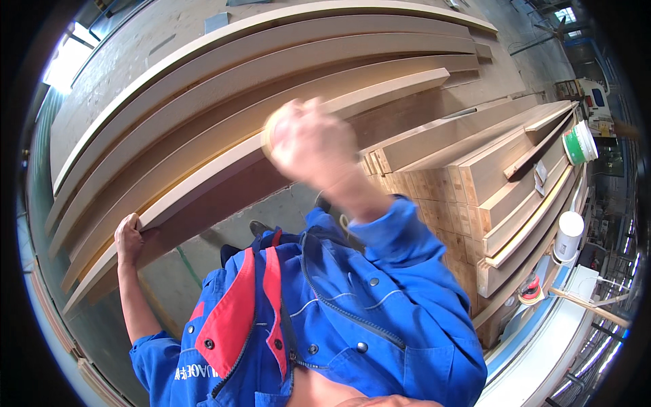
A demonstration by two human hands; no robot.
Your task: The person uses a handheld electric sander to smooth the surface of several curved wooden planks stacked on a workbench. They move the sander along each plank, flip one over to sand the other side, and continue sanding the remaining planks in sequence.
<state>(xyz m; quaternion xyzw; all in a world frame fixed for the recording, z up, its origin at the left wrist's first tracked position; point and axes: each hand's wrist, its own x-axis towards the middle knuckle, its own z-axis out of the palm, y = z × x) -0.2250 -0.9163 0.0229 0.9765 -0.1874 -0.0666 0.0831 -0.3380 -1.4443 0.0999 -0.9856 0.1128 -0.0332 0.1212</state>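
Note:
Before me a long pale wooden board (188,192) stands on its narrow edge. My left hand (129,239) grips its top edge at the lower left, fingers curled over it. Over the same board's middle is my right hand (313,140), blurred, with its fingers curled around a pale yellowish disc-like thing (268,133), perhaps a sanding pad; its kind is unclear. The disc is at the board's upper edge, but whether it touches is hard to tell. More boards (218,76) stand on edge beyond, roughly parallel, with gaps between them.
To the right is a large stack of wooden beams (442,188). Beyond it are a white and green bucket (580,142), a white cylindrical container (568,236) and a red and black sander (530,290). A small grey-blue piece (217,22) lies on the floor at the top.

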